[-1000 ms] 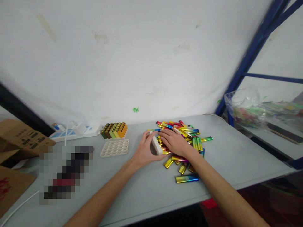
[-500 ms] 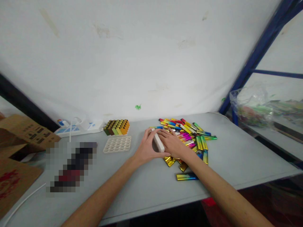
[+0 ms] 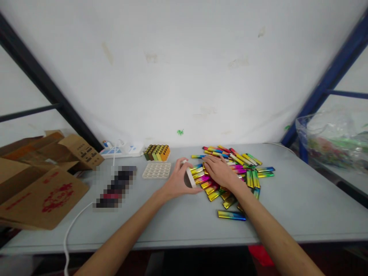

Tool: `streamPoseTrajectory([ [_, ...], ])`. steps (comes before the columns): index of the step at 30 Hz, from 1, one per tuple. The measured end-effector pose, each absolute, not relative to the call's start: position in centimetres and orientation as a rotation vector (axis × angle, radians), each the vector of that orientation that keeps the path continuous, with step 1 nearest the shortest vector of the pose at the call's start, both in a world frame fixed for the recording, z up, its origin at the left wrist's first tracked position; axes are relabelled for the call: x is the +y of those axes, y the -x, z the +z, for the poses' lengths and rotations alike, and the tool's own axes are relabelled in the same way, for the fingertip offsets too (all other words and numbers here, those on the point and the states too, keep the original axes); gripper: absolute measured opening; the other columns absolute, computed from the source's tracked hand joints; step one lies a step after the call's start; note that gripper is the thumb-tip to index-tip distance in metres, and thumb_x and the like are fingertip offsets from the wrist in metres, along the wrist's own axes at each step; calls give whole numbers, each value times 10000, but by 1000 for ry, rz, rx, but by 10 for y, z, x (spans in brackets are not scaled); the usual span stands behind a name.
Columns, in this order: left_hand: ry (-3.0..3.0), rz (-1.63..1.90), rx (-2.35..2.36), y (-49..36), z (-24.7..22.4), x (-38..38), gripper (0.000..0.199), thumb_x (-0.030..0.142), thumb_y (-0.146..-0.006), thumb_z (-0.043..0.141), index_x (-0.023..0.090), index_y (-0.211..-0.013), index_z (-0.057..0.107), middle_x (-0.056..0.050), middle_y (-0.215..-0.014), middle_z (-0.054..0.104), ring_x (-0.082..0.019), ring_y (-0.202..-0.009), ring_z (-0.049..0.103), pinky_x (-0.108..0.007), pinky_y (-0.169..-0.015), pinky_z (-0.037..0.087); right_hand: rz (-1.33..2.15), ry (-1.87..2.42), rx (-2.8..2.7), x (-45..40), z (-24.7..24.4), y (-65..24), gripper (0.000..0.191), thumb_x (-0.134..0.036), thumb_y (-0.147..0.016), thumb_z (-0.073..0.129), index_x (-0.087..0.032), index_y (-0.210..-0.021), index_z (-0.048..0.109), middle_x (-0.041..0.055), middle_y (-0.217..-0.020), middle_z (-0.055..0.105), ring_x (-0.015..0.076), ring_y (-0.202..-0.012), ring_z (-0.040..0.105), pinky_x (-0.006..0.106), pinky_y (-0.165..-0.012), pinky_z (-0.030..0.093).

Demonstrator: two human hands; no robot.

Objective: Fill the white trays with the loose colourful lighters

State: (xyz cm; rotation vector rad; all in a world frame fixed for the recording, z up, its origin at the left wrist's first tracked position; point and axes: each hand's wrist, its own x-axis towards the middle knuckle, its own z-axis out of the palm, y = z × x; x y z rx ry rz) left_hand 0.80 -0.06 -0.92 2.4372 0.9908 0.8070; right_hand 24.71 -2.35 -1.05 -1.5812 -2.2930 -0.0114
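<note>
My left hand [image 3: 176,181] is closed around a white plastic tray [image 3: 190,175], which it holds tipped up on edge at the left side of a pile. The pile is of shiny, flat, narrow bars [image 3: 214,195] in gold, magenta, blue, green and red. My right hand [image 3: 219,168] lies palm down over the middle of the pile with its fingers stretched out, and it hides the bars under it. One yellow-blue bar [image 3: 231,215] lies apart, nearer the table's front edge.
A white tray with round pockets [image 3: 156,171] lies flat left of my hands. Behind it, a tray holds upright bars with dark tops [image 3: 156,152]. A power strip [image 3: 123,150], a white cable [image 3: 69,230], an open cardboard box [image 3: 51,188] and a blurred dark object [image 3: 116,188] are further left.
My hands have moved apart. The right has shifted off the tray onto the bars, while the left keeps the tray tilted. The view has turned left, showing more of the cardboard box.
</note>
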Motion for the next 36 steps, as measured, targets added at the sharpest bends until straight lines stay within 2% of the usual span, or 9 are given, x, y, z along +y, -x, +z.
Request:
streamPoseTrajectory([
  [4,-2428,786,944,-13,-10,2,908,478,-652,977,220,-1394,522,-185,-1543,372,-389,-1511,434,-559,-1280,393,39,1453,-2400,-27,-6,-221,470,-314,-1152,303,-170,-1524,552,165,-1601,572,289,-1532,463,663,-1298,225],
  [9,-2407,878,920,-17,-11,9,971,500,-673,958,230,-1465,466,-164,-1490,455,-364,-1483,464,-547,-1284,392,-10,1497,-2473,-29,-14,-215,508,-330,-1153,306,-146,-1591,485,176,-1665,494,332,-1565,413,708,-1280,240],
  [16,-2442,775,1013,11,-4,-2,925,499,-687,956,235,-1443,493,-168,-1526,430,-377,-1494,463,-561,-1288,379,-29,1601,-2428,-29,-18,-228,537,-350,-1155,290,-180,-1639,449,151,-1697,452,332,-1593,382,722,-1292,202],
  [21,-2466,845,1167,42,-9,-28,827,556,-656,976,261,-1315,574,-143,-1497,436,-389,-1465,494,-582,-1255,429,11,1583,-2437,-30,-16,-231,524,-315,-1150,276,-205,-1620,479,139,-1680,484,315,-1587,395,720,-1288,210],
  [26,-2509,884,1317,75,-25,-61,837,644,-665,949,254,-1324,611,-169,-1702,246,-422,-1494,473,-614,-1230,468,50,1586,-2417,-28,-16,-236,510,-300,-1144,288,-222,-1605,492,144,-1652,520,292,-1558,441,704,-1282,235],
  [29,-2565,697,1289,92,-30,-76,951,692,-665,927,277,-1451,589,-172,-1709,339,-443,-1525,450,-632,-1220,477,41,1590,-2383,-27,-18,-237,477,-315,-1140,325,-226,-1555,544,149,-1644,529,300,-1553,445,700,-1278,241],
  [32,-2623,566,1240,103,-28,-89,970,653,-796,857,298,-1608,462,-159,-1703,415,-404,-1538,459,-602,-1257,447,-31,1569,-2324,-27,-19,-238,431,-307,-1127,370,-208,-1468,615,171,-1636,530,336,-1563,425,728,-1265,237],
  [34,-2658,556,1285,109,-27,-98,810,566,-949,733,311,-1648,413,-147,-1713,412,-385,-1551,449,-606,-1262,439,-72,1523,-2280,-27,-18,-237,400,-283,-1112,397,-202,-1414,646,180,-1611,550,354,-1545,442,742,-1252,258],
  [36,-2679,591,1376,117,-27,-108,687,503,-1019,644,320,-1644,427,-144,-1688,439,-391,-1542,456,-630,-1245,453,-89,1441,-2253,-28,-14,-233,364,-268,-1099,423,-209,-1357,673,178,-1565,588,356,-1496,495,729,-1242,300],
])
